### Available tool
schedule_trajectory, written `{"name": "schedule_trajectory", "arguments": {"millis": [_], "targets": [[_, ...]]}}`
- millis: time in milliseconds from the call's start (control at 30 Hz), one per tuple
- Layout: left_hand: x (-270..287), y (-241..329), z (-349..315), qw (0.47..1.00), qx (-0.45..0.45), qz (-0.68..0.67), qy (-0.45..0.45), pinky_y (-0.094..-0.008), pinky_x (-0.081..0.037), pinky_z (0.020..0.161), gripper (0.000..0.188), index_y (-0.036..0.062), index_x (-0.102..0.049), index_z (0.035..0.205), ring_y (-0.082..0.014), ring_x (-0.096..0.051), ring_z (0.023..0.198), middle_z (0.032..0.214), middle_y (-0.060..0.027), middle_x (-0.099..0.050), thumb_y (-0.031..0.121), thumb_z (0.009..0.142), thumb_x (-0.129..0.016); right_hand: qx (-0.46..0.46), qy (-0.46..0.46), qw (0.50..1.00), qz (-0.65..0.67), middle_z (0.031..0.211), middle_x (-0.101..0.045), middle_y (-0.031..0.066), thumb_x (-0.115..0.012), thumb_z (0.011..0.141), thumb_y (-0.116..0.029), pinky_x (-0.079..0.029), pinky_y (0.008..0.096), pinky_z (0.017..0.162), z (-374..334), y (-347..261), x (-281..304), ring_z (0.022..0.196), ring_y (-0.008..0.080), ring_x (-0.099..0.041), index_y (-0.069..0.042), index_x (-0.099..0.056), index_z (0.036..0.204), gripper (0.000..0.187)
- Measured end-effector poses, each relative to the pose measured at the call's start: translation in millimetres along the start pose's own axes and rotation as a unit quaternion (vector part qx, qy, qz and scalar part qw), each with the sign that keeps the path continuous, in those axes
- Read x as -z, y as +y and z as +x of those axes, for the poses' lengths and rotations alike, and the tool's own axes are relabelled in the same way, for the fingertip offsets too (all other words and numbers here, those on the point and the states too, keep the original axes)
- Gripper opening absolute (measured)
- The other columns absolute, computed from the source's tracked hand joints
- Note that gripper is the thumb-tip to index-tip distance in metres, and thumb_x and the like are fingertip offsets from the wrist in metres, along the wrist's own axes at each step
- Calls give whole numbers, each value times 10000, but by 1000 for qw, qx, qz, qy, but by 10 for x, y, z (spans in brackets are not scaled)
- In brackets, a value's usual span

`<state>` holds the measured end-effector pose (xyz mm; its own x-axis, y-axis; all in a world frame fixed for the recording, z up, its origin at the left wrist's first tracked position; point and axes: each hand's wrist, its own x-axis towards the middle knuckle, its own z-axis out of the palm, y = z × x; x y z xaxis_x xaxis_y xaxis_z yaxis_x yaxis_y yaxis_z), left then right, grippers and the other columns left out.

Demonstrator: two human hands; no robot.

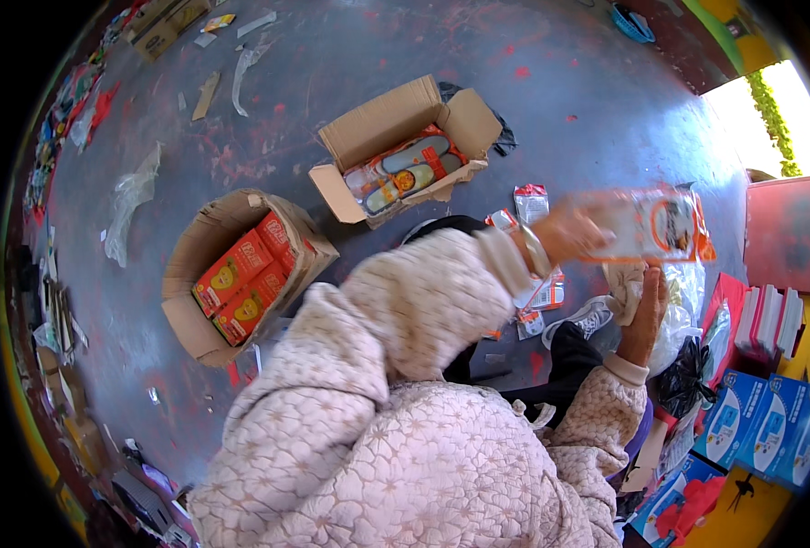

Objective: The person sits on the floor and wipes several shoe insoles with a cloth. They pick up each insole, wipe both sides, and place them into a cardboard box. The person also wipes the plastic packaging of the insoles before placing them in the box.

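My left hand (565, 236) reaches to the right and grips one end of a flat clear plastic packet (647, 224) with orange edges. Motion smears both the fingers and the packet, so its contents are hard to read. Just below the packet, my right hand (644, 315) is held upright with its fingers stretched out; whether the fingertips touch the packet's lower edge I cannot tell. Several similar orange-and-white packets (547, 292) lie on the floor beneath my left wrist. An open cardboard box (378, 114) ahead contains packaged insoles (414, 164).
Left of me, another open carton (186, 320) holds red boxes (233, 269). Blue boxes (743, 425), a black plastic bag (683, 379) and a red-and-white stack (770, 320) crowd the right side. Plastic scraps (136, 201) lie on the grey floor (314, 50).
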<state>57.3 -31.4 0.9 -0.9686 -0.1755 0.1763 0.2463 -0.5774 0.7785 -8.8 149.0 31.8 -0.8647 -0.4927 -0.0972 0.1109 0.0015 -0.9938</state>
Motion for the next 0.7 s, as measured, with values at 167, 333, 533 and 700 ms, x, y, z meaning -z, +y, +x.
{"name": "schedule_trajectory", "arguments": {"millis": [167,333,533,700], "targets": [[1556,871,-601,973,-31,219,67,-328,-440,881,398,-6,-460,1152,-183,-536,975,1069,-58,-541,14,766,-556,-20,33,998,-50,808,-593,55,-544,846,-214,-423,171,491,46,35,-63,615,76,-542,11,-561,968,256],[2652,817,-1200,916,88,117,373,-315,-465,805,513,-12,-411,1198,-209,-552,945,1066,-114,-538,-52,723,-599,-55,3,995,-84,785,-589,45,-562,835,-198,-418,174,523,58,76,-111,617,71,-534,14,-572,934,234],[3632,-20,-1255,758,253,366,478,-308,-481,699,487,-45,-464,1135,-210,-587,832,974,-133,-577,-36,683,-646,-58,1,993,-100,746,-581,26,-560,834,-195,-391,161,470,101,135,-121,564,50,-511,13,-573,928,228],[4300,-410,-1434,565,376,636,367,-333,-489,705,279,-44,-581,967,-271,-616,805,906,-192,-610,78,718,-616,-89,-12,989,-113,725,-578,30,-553,835,-192,-386,158,457,125,134,-119,547,47,-507,14,-571,921,224]]}}
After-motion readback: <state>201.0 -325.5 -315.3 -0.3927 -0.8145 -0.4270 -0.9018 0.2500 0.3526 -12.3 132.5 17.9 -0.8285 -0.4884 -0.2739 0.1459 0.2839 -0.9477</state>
